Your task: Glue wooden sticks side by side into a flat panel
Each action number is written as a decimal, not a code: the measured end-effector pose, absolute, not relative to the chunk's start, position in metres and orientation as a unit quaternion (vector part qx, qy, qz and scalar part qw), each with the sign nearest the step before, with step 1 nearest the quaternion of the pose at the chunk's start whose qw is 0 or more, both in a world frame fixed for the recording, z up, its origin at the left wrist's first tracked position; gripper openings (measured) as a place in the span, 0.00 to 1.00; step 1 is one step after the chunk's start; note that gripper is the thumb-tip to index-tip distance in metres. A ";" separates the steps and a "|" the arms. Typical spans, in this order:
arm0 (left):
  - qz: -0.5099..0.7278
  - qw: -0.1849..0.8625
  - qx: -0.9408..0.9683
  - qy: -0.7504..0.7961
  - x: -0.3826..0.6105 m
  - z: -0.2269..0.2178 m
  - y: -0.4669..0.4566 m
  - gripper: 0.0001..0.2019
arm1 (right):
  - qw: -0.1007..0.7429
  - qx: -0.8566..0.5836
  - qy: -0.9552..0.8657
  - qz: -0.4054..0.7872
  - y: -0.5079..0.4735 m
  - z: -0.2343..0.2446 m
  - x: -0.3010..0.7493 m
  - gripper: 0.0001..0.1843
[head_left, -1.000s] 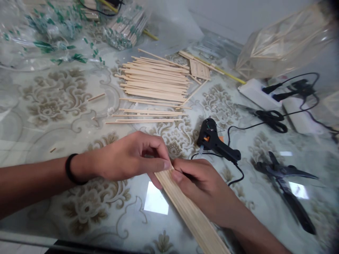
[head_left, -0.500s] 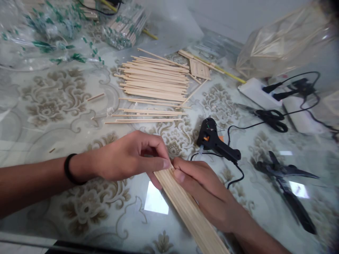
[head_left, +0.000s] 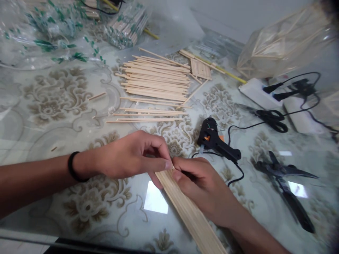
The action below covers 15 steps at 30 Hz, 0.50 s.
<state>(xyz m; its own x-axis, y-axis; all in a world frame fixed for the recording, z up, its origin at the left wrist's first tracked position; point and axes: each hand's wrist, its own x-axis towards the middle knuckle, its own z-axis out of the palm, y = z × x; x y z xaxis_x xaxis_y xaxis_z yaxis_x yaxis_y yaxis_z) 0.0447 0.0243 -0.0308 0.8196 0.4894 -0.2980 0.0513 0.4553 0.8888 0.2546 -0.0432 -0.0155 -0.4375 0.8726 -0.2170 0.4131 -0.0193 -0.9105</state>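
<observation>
Both hands close on the far end of a long, flat strip of pale wooden sticks [head_left: 189, 215], which runs down past the lower edge of the view. My left hand [head_left: 132, 155], with a black band at the wrist, pinches the left corner, thumb on top and fingers partly beneath. From the right, my right hand [head_left: 203, 188] grips the same end, its thumb and curled forefinger near the left thumb. Whatever lies between the fingertips is too small to make out. Beyond the right hand a black glue gun [head_left: 218, 141] rests on its side.
Loose wooden sticks [head_left: 157, 79] lie in a pile on the patterned glass-topped table [head_left: 53, 130]. At right are pruning shears [head_left: 286, 187], scissors [head_left: 271, 118] and a white power strip [head_left: 261, 92] with cords. Plastic wrappers [head_left: 53, 31] and a wrapped stick bundle [head_left: 127, 26] sit behind.
The right hand has shifted very slightly, its thumb more bent. Both hands keep hold of the strip's end, and the view has moved a little.
</observation>
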 end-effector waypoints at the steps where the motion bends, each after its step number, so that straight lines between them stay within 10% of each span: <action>1: 0.133 0.809 0.507 0.267 0.044 -0.031 0.024 0.06 | 0.220 -0.488 -0.663 0.523 -0.044 -0.016 0.254 0.18; 15: 0.136 0.808 0.508 0.266 0.044 -0.031 0.025 0.07 | 0.224 -0.505 -0.655 0.516 -0.046 -0.018 0.254 0.18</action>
